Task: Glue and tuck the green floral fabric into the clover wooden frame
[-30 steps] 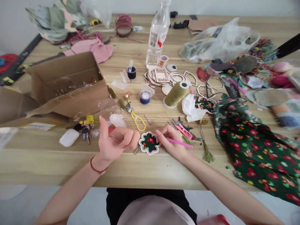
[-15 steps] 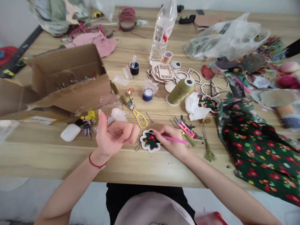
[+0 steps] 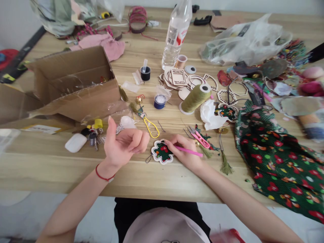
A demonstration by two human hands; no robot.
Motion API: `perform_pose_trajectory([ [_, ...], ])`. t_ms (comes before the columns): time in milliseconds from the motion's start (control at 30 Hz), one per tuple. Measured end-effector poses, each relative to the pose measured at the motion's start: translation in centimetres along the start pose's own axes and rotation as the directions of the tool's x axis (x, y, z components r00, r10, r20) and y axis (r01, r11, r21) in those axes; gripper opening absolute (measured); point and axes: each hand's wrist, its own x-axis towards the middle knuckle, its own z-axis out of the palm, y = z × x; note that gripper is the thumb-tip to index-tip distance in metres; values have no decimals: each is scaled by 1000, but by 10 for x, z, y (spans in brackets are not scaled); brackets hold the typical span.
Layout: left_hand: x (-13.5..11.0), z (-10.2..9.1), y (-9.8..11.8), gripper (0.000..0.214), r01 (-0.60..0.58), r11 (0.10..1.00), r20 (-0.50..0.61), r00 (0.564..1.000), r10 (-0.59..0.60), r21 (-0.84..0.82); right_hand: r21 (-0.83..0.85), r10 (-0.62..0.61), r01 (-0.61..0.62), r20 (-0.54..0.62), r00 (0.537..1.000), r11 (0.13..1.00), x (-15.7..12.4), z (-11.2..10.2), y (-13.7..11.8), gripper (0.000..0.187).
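A flower-shaped pendant (image 3: pixel 162 155) lies flat on the table, its white rim edged with small dots and its centre filled with dark green, red-patterned fabric. My right hand (image 3: pixel 186 152) rests against its right side, shut on a slim pink pen-like stick (image 3: pixel 189 151). The stick's tip is hidden by my fingers, over the pendant's upper edge. To the left, my left hand (image 3: pixel 125 143) is raised palm-up, thumb apart and fingers curled in, with nothing visible in them. Just beyond are a yellow-looped charm (image 3: pixel 151 128) and pink thread snips (image 3: pixel 199 137).
Left is an open cardboard box (image 3: pixel 76 101). Behind stand a small tub of beads (image 3: pixel 160 101), a green thread spool (image 3: pixel 194 99) and a water bottle (image 3: pixel 176 37). Wooden cutouts (image 3: pixel 179 77) are piled near the bottle. Printed green fabric (image 3: pixel 280 168) hangs over the right table edge.
My left hand has shifted very slightly left. The pink stick and my right hand have barely moved; the pendant stays in place.
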Motion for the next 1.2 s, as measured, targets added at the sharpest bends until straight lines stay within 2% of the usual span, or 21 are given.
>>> perform_pose_trajectory([
  [333, -1, -2, -4, 73, 29, 985, 7, 1000, -28, -169, -18, 40, -40, -19, 999, 999, -1, -1, -2, 31],
  [500, 2, -2, -6, 77, 110, 954, 26, 994, -107, -278, 31, 84, -83, -23, 996, 996, -3, 1, 3, 27],
  [600, 6, -1, -6, 82, 169, 922, 6, 984, -179, -348, 134, 42, -28, -103, 994, 991, -2, 0, 5, 18],
  [700, 9, -1, -6, 86, 233, 855, -26, 961, -276, -463, 97, -70, 89, -187, 980, 991, 4, -3, 0, 6],
  [733, 10, -1, -6, 86, 250, 826, -37, 950, -310, -505, 55, -112, 124, -182, 977, 991, 7, -4, -3, 3],
  [800, 11, 0, -7, 85, 274, 773, -57, 927, -371, -572, -9, -160, 160, -120, 980, 987, 14, -5, -6, 9],
  [933, 12, 0, -11, 79, 285, 717, -78, 901, -427, -636, -42, -148, 149, 18, 989, 988, 27, 0, 0, 12],
  [1067, 12, -1, -14, 71, 277, 677, -71, 896, -438, -682, -75, -101, 107, 77, 992, 991, 34, 10, 11, 16],
  [1200, 12, -4, -15, 70, 273, 689, -55, 909, -414, -671, -53, -58, 62, 74, 996, 997, 35, 15, 14, 16],
])
